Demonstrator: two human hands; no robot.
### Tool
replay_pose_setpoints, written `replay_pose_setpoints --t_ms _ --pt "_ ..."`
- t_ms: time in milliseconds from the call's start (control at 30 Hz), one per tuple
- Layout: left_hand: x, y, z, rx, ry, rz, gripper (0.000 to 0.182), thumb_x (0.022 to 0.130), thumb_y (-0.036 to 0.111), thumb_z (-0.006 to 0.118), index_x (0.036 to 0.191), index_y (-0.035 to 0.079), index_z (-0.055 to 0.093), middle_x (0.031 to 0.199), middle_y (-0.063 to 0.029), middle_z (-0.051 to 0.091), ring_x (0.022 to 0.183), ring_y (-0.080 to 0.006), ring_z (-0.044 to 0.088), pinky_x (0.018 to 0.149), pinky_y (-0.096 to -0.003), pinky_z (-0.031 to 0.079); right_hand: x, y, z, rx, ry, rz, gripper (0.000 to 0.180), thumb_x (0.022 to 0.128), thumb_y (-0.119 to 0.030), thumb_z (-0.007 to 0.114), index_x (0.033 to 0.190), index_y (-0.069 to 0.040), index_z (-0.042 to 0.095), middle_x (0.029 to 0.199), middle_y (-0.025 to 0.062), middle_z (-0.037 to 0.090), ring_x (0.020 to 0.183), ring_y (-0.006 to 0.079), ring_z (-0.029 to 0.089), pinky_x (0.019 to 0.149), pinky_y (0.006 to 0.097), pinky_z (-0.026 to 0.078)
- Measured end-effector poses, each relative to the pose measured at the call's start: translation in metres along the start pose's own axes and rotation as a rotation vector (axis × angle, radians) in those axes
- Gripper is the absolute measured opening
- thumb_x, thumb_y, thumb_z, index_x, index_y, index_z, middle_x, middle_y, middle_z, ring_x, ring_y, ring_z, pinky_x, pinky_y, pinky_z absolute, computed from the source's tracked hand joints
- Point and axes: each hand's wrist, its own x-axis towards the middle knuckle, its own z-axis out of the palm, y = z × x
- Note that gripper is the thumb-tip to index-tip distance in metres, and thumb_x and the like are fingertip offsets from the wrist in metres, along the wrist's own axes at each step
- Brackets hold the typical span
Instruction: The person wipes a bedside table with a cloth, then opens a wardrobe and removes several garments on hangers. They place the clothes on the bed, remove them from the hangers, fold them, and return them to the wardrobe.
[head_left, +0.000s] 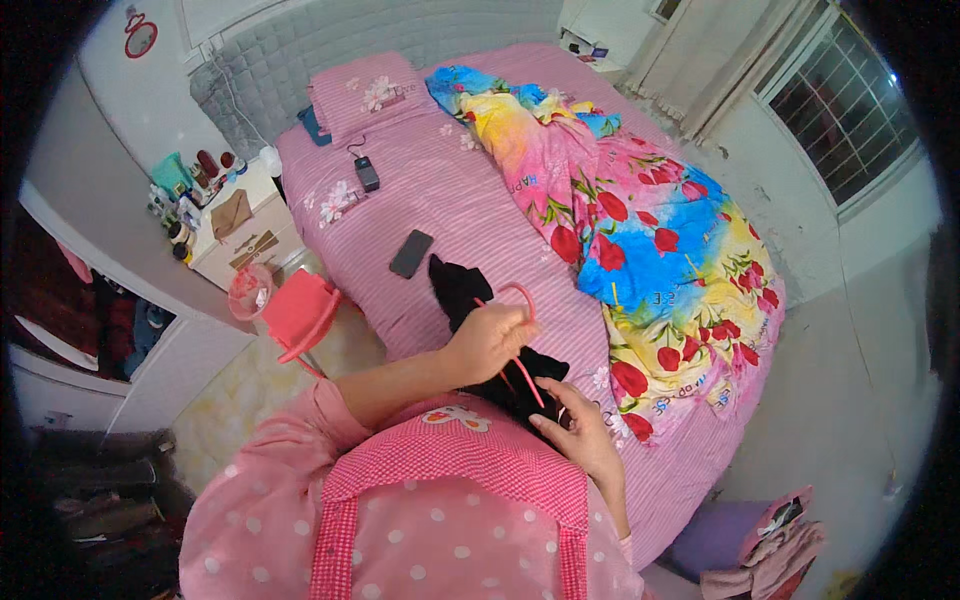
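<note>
A pink clothes hanger (529, 381) is held near its hook in my left hand (491, 341), which is closed in a fist in front of my chest. Black cloth, seemingly a garment (457, 289), lies around the hanger and spreads over the edge of the bed on both sides of that fist. My right hand (581, 424) is at the garment's near right part, thumb and fingers apart around the cloth close to the hanger's lower end. Whether those fingers pinch the cloth is unclear. My forearm and apron hide part of the garment.
A smartphone (411, 253) and a small black device (366, 174) lie on the pink striped bedsheet (450, 202). A floral quilt (652, 240) is bunched on the right. Left of the bed stand a pink chair (300, 315), a bin (250, 292) and a crowded nightstand (262, 202).
</note>
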Motion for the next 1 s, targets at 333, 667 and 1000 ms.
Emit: replay_pose_setpoints --t_ms 333,667,1000 --pt "0.028 -0.016 -0.044 0.489 -0.066 0.367 0.020 0.086 0.020 0.057 0.095 0.003 0.062 0.093 -0.0121 0.062 0.089 -0.0296 0.058 0.079 -0.0398 0.041 0.004 0.027 -0.012 -0.093 0.217 -0.109 0.016 0.079 -0.003 0.063 0.095 0.002 0.060 0.077 0.0115 0.053 0.072 0.0244 0.056 0.066 0.0309 0.044" --pt "0.037 -0.023 -0.064 0.581 -0.331 0.244 0.025 0.085 0.026 0.060 0.095 0.004 0.066 0.091 -0.0141 0.065 0.090 -0.0269 0.060 0.091 -0.0383 0.036 -0.008 0.021 -0.027 0.051 0.240 -0.090 0.019 0.078 -0.004 0.066 0.095 0.003 0.061 0.078 0.0029 0.052 0.074 0.0137 0.049 0.069 0.0245 0.039" --pt "0.034 -0.015 -0.062 0.182 -0.299 0.127 0.020 0.082 0.014 0.064 0.093 -0.003 0.066 0.089 -0.0123 0.065 0.085 -0.0230 0.060 0.079 -0.0318 0.045 -0.023 0.035 -0.027 0.474 0.486 0.035 0.019 0.075 0.008 0.064 0.092 0.001 0.064 0.088 0.0025 0.058 0.081 0.0123 0.055 0.075 0.0238 0.043"
